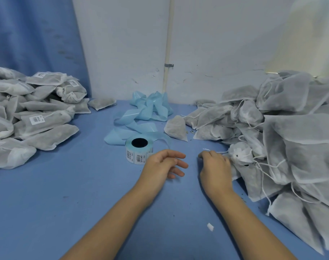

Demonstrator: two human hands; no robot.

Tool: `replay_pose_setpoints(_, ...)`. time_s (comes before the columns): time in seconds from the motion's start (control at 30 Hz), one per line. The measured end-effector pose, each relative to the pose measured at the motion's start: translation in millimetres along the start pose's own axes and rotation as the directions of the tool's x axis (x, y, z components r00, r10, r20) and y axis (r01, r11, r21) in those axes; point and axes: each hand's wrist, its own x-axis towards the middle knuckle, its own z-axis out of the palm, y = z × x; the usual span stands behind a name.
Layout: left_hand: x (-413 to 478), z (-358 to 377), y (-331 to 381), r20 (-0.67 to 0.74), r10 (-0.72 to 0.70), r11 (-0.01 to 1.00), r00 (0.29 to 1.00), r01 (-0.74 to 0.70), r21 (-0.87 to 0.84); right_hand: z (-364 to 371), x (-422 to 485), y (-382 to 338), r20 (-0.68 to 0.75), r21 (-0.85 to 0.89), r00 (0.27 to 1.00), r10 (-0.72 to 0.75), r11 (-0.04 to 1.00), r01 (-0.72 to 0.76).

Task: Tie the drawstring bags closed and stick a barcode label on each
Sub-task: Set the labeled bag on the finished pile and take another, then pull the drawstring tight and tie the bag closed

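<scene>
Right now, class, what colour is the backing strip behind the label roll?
Backing strip: light blue, head view.

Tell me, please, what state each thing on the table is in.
Left hand: open, empty.
Right hand: pinches the drawstring.
Bag: mouth gathered.
Label roll: standing on end, partly unwound.
Backing strip: peeled, crumpled.
Left pile: closed, several showing labels.
Right pile: unlabelled, strings loose.

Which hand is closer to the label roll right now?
Left. The left hand hovers just right of the label roll, fingers relaxed. The right hand is farther right, pinching a drawstring by the untied bags.
</scene>
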Motion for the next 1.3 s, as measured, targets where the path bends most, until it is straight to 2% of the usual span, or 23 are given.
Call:
replay_pose_setpoints(0.07, 0, 1, -3, -0.021, -0.022, 1.0, 1.0, 0.022, 0.011, 1, 0, 0, -0.033, 0.077, 0.999, -0.007, 0.997, 0.01)
replay_pose_setpoints(0.13, 0, 3, -6, -0.046, -0.046, 0.999, 0.998, 0.046, 0.011, -1, -2, -4, -0.1, 0.235, 0.994, -0.033, 0.97, 0.056)
replay_pose_setpoints(0.2, 1, 4, -9, -0.076, -0.057, 0.998, 0.995, 0.058, 0.012, -6, -5, -14, -0.226, 0.396, 0.97, -0.083, 0.902, 0.17)
replay_pose_setpoints(0.27, 3, 4, -11, -0.098, -0.05, 0.999, 0.994, 0.05, -0.01, -11, -12, -28, -0.375, 0.438, 0.914, -0.151, 0.841, 0.319)
replay_pose_setpoints(0.33, 4, 5, -9, -0.088, -0.044, 0.998, 0.995, 0.039, -0.051, -13, -18, -42, -0.453, 0.469, 0.866, -0.212, 0.769, 0.433)
replay_pose_setpoints(0.47, 2, 3, -6, -0.024, -0.014, 0.989, 1.0, 0.01, -0.145, -14, -31, -63, -0.486, 0.621, 0.828, -0.278, 0.556, 0.551)
replay_pose_setpoints(0.53, 1, 1, -7, -0.023, -0.01, 0.974, 1.0, 0.005, -0.226, -16, -34, -68, -0.497, 0.707, 0.835, -0.237, 0.446, 0.548)
replay_pose_setpoints(0.6, 2, -1, -8, -0.044, -0.023, 0.965, 0.999, 0.01, -0.261, -19, -34, -69, -0.506, 0.761, 0.848, -0.154, 0.383, 0.524)
replay_pose_setpoints(0.67, 4, -1, -8, -0.106, -0.046, 0.97, 0.993, 0.019, -0.242, -18, -31, -65, -0.526, 0.756, 0.847, -0.077, 0.413, 0.507)
replay_pose_setpoints(0.73, 6, 0, -10, -0.187, -0.075, 0.977, 0.98, 0.035, -0.209, -14, -26, -56, -0.57, 0.672, 0.821, -0.037, 0.554, 0.492)
replay_pose_setpoints(0.8, 8, -1, -10, -0.244, -0.096, 0.975, 0.965, 0.043, -0.216, -11, -19, -46, -0.559, 0.572, 0.828, -0.046, 0.702, 0.425)
replay_pose_setpoints(0.87, 8, -3, -8, -0.263, -0.114, 0.955, 0.958, 0.033, -0.294, -6, -15, -37, -0.474, 0.529, 0.877, -0.079, 0.77, 0.355)
replay_pose_setpoints(0.93, 9, -6, -4, -0.229, -0.126, 0.922, 0.965, 0.028, -0.387, -1, -13, -31, -0.339, 0.522, 0.93, -0.144, 0.793, 0.313)
replay_pose_setpoints(1.0, 9, -8, -1, -0.2, -0.128, 0.917, 0.971, 0.039, -0.397, 2, -14, -30, -0.245, 0.535, 0.951, -0.191, 0.791, 0.296)
replay_pose_setpoints(1.07, 8, -10, -2, -0.265, -0.074, 0.969, 0.961, 0.007, -0.245, 2, -13, -31, -0.232, 0.594, 0.959, -0.165, 0.757, 0.274)
replay_pose_setpoints(1.1, 7, -12, -5, -0.324, 0.017, 0.996, 0.946, -0.043, -0.074, 1, -13, -31, -0.218, 0.642, 0.968, -0.125, 0.728, 0.239)
replay_pose_setpoints(1.13, 6, -16, -8, -0.383, 0.16, 0.982, 0.91, -0.107, 0.154, 0, -12, -31, -0.19, 0.697, 0.979, -0.072, 0.692, 0.186)
replay_pose_setpoints(1.17, 5, -21, -10, -0.412, 0.317, 0.903, 0.854, -0.139, 0.406, 0, -11, -31, -0.158, 0.747, 0.987, -0.019, 0.651, 0.132)
replay_pose_setpoints(1.2, 4, -26, -12, -0.395, 0.432, 0.779, 0.811, -0.115, 0.616, 0, -10, -30, -0.132, 0.788, 0.991, 0.029, 0.61, 0.087)
replay_pose_setpoints(1.23, 3, -32, -13, -0.354, 0.493, 0.66, 0.795, -0.076, 0.748, 0, -10, -30, -0.115, 0.818, 0.991, 0.073, 0.573, 0.053)
replay_pose_setpoints(1.3, 4, -42, -15, -0.286, 0.496, 0.512, 0.82, -0.01, 0.859, -1, -9, -30, -0.097, 0.856, 0.984, 0.151, 0.518, 0.005)
